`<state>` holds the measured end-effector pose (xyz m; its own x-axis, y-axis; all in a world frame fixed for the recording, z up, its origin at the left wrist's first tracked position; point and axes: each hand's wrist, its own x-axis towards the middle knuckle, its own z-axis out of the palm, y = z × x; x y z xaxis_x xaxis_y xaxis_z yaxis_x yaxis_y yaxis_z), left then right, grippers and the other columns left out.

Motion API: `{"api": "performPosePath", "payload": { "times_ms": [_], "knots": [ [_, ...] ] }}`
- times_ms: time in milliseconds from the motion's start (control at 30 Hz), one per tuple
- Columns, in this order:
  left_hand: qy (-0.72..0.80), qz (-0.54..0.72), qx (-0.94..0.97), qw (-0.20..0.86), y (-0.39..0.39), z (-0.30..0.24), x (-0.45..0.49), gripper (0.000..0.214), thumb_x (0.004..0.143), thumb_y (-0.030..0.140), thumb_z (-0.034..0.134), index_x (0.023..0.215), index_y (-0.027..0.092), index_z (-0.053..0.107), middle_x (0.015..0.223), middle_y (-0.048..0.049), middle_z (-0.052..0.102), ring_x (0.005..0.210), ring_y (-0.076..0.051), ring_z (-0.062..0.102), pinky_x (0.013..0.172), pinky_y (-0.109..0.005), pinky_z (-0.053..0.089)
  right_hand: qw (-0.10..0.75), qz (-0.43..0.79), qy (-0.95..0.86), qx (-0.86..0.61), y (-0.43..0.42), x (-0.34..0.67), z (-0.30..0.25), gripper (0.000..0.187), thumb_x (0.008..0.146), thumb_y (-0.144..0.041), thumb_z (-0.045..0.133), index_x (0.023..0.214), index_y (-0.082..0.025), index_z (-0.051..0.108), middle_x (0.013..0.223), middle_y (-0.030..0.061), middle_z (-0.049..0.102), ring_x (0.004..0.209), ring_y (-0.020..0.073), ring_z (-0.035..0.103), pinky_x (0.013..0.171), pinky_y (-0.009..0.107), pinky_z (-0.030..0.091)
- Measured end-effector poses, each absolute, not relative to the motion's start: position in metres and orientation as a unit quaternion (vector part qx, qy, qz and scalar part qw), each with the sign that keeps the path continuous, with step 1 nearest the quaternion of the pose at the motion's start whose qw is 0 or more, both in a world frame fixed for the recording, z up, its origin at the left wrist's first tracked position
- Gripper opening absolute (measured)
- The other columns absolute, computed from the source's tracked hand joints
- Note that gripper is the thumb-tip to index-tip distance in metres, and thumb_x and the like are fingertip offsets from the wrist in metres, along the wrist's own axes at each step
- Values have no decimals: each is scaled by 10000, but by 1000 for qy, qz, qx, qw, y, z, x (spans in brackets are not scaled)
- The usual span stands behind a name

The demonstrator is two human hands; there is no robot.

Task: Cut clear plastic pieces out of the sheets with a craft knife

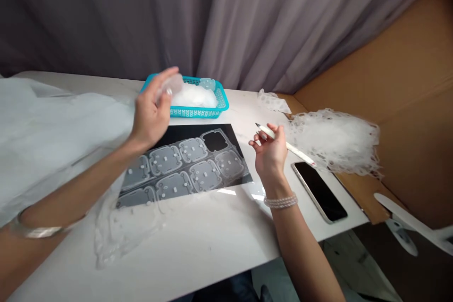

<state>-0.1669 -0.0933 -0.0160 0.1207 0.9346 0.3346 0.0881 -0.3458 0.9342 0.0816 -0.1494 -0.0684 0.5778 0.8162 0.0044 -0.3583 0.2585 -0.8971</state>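
Observation:
My left hand [153, 111] is raised at the near left corner of a turquoise plastic basket [198, 113], its fingers closed on a small translucent plastic piece [173, 86]. Similar pieces lie heaped in the basket, though blurred. My right hand [271, 151] grips a white pencil-like pen [299, 152], dark tip pointing up and left. Between the hands, a clear plastic sheet of rounded-square pieces [205, 174] lies over a black mat [187, 130]. One opening in the sheet's far row shows bare black. The sheet's near left end hangs past the mat onto the white table.
A smartphone [320, 191] lies by my right forearm. Behind it sits a pile of cut-out plastic frames [336, 141] against a cardboard wall [406, 94]. A large translucent plastic heap [60, 137] covers the table's left. A grey curtain [177, 19] hangs behind.

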Motion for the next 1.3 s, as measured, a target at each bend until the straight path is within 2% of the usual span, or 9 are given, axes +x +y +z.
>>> {"api": "performPosePath", "payload": {
  "times_ms": [100,267,367,533,567,700,900,1100,1300],
  "knots": [
    [401,458,754,246,-44,-7,-163,504,1036,301,274,1521,172,309,1626,125,271,1531,-212,84,1269,-416,-13,755,381,-243,-475,-147,78,-69,278,876,-529,572,907,-266,488,641,-80,459,547,107,537,505,229,491],
    [439,281,838,159,-6,-44,-157,696,938,364,543,1540,91,325,1662,-128,188,1539,-359,16,1208,-569,-85,742,389,-257,-482,-151,69,-66,250,828,-434,672,929,-230,568,711,-57,548,640,111,594,522,225,507],
    [420,305,845,131,-36,-66,-156,712,911,368,580,1542,139,343,1667,-127,173,1549,-325,31,1224,-545,-74,734,357,-317,-483,-154,66,-62,244,830,-397,681,969,-209,611,748,-33,607,712,127,640,555,226,533],
    [301,275,839,359,-139,-81,-156,433,879,352,655,1281,191,678,1442,-106,574,1441,-331,389,1259,-483,63,668,343,-423,-507,-167,59,-55,284,847,-421,679,983,-174,714,747,12,700,724,159,693,728,318,605],
    [289,259,834,392,-157,-85,-156,422,881,346,660,1274,196,685,1434,-109,581,1425,-337,414,1259,-483,83,645,349,-442,-517,-172,58,-56,290,847,-422,684,976,-167,734,746,24,714,718,166,698,744,334,606],
    [259,233,864,362,-188,-102,-157,481,921,359,615,1371,189,611,1553,-117,436,1486,-351,305,1255,-494,88,534,346,-515,-575,-200,55,-66,297,868,-421,678,1001,-174,773,836,63,765,796,214,724,754,365,587],
    [251,125,947,156,-179,-109,-161,646,963,482,510,1515,162,408,1630,-137,282,1508,-343,244,1238,-523,137,371,319,-611,-622,-225,56,-80,256,906,-383,640,1023,-209,787,917,59,787,858,230,732,753,344,553],
    [239,78,967,50,-181,-105,-160,634,1012,525,360,1518,145,390,1617,-127,323,1485,-364,286,1214,-529,191,314,261,-655,-636,-221,51,-78,252,935,-357,592,984,-208,789,826,35,778,712,201,702,600,302,491],
    [235,76,968,37,-181,-103,-159,630,1002,525,382,1484,123,430,1579,-154,391,1460,-369,326,1192,-533,227,312,256,-666,-628,-223,46,-75,232,939,-353,592,985,-223,779,887,28,783,714,187,690,631,300,486]
  ]
}}
